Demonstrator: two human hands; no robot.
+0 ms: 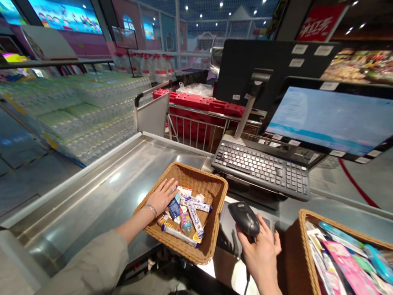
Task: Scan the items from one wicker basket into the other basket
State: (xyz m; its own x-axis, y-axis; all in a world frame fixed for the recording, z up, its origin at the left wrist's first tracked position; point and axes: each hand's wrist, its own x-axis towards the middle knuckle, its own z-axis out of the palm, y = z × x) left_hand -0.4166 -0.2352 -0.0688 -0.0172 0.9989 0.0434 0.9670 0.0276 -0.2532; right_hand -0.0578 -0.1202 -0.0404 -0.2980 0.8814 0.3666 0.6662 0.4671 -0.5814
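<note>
While your right hand [262, 252] grips the black scanner [242, 215], your left hand [161, 197], fingers outstretched, hovers by a blue packet [174, 209], likely light, best pinched by its edges.

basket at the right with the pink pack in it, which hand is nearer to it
Right. The right hand is just left of that basket, holding the black scanner; the left hand is farther left, in the other basket.
</note>
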